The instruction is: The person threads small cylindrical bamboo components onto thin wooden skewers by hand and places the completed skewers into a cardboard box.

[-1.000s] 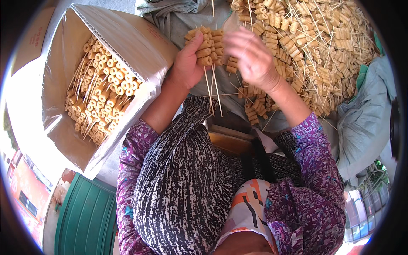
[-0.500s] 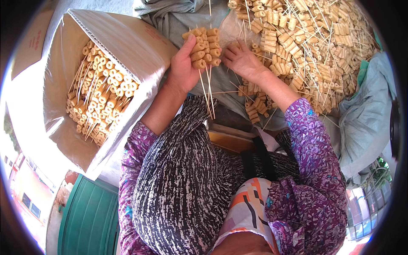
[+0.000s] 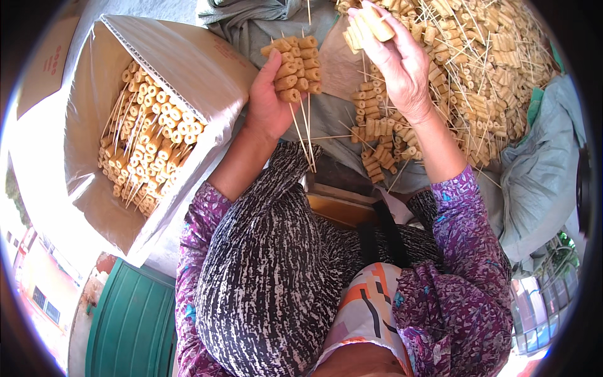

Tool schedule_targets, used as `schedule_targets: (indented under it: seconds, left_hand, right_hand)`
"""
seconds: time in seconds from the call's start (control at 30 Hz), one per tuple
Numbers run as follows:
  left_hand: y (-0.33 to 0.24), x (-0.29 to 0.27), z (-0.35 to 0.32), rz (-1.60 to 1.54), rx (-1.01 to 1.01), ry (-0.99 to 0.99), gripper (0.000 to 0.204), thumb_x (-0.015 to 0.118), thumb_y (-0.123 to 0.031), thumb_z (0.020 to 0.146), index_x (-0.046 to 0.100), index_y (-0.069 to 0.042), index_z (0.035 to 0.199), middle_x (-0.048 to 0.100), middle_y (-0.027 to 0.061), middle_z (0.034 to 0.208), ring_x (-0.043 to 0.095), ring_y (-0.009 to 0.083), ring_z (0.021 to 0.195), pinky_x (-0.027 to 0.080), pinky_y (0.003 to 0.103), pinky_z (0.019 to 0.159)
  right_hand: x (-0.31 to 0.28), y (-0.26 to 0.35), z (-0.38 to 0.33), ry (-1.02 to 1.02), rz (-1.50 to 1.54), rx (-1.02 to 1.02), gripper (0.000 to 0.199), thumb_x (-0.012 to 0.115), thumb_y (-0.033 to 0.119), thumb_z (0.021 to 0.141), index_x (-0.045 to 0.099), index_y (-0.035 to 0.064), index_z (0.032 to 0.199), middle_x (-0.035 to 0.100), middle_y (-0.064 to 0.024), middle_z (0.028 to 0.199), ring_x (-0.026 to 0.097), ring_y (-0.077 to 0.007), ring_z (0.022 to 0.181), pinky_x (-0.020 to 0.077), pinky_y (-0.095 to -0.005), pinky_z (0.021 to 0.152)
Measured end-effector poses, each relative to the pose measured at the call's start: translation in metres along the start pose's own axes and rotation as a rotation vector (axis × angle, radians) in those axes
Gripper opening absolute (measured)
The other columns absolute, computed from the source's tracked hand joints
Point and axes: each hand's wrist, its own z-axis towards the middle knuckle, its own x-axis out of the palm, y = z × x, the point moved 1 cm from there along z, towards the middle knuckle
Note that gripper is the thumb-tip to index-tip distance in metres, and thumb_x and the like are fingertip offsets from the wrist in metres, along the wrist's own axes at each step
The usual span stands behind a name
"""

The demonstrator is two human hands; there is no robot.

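Observation:
My left hand [image 3: 267, 100] is closed around a bundle of skewers [image 3: 294, 66] threaded with short tan hollow rolls. Their bare stick ends point down toward my lap. Off to the right, my right hand [image 3: 401, 69] is raised and grips another skewer of the same tan rolls [image 3: 370, 28] between thumb and fingers. Under and beside that hand spreads a big heap of loaded skewers [image 3: 483, 75], with thin sticks poking out at all angles. A few skewers [image 3: 377, 129] lie at the heap's near edge.
At the left stands an open cardboard box [image 3: 182, 53], lined with clear plastic and partly filled with stacked skewers [image 3: 151, 138]. Grey-green cloth [image 3: 540, 176] lies around and under the heap. A wooden piece [image 3: 339, 207] sits before my lap; a green ribbed panel [image 3: 129, 320] is at lower left.
My right hand has lifted from the near-left edge of the heap up and to the right, now with a skewer of rolls in it. My left hand has shifted slightly left with its bundle.

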Motion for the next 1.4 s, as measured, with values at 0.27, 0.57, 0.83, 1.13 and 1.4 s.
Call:
schedule_targets:
  seconds: [0.27,0.57,0.83,1.13,1.4]
  left_hand:
    - [0.0,0.014,-0.002,0.036,0.051,0.047,0.047,0.042,-0.034,0.103,0.045,0.0,0.135,0.056,0.0143,0.13,0.054,0.0251,0.121,0.042,0.039,0.104]
    - [0.0,0.016,-0.013,0.273,0.049,0.103,0.039,0.045,-0.028,0.102,0.046,-0.002,0.132,0.057,0.006,0.123,0.056,0.0151,0.113,0.043,0.03,0.097]
    - [0.002,0.006,-0.014,0.278,0.068,0.115,0.045,0.049,-0.035,0.1,0.049,-0.003,0.13,0.059,0.0068,0.119,0.058,0.0151,0.108,0.046,0.029,0.093]
    - [0.002,-0.009,-0.006,0.247,0.032,0.064,0.053,0.045,-0.042,0.1,0.046,-0.001,0.134,0.061,0.014,0.121,0.061,0.0293,0.109,0.051,0.041,0.093]
    - [0.007,-0.016,-0.003,0.169,-0.042,0.062,0.056,0.045,-0.045,0.1,0.044,-0.002,0.136,0.059,0.0148,0.123,0.06,0.0314,0.112,0.052,0.044,0.091]
  right_hand:
    - [0.039,-0.043,-0.032,-0.006,0.558,0.842,0.043,0.055,0.035,0.095,0.057,0.0046,0.126,0.063,-0.0069,0.115,0.058,-0.0143,0.103,0.0493,-0.0301,0.082]
    - [0.049,-0.036,-0.038,-0.033,0.46,0.798,0.04,0.054,0.034,0.097,0.06,0.0035,0.123,0.063,-0.0049,0.111,0.058,-0.012,0.098,0.0473,-0.0279,0.078]
    - [0.058,-0.053,-0.04,0.007,-0.113,0.308,0.037,0.053,0.035,0.098,0.068,0.0023,0.105,0.066,-0.0098,0.099,0.063,-0.0188,0.088,0.0511,-0.033,0.077]
    - [-0.021,-0.054,-0.014,0.376,-0.716,0.222,0.017,0.058,0.022,0.095,0.071,0.0126,0.102,0.071,-0.0022,0.1,0.067,-0.0162,0.093,0.0582,-0.0319,0.079]
    - [-0.018,-0.106,-0.091,1.133,-1.269,-0.463,0.015,0.061,0.011,0.077,0.066,0.0158,0.09,0.062,0.0011,0.118,0.046,-0.0204,0.13,0.0202,-0.0505,0.121]
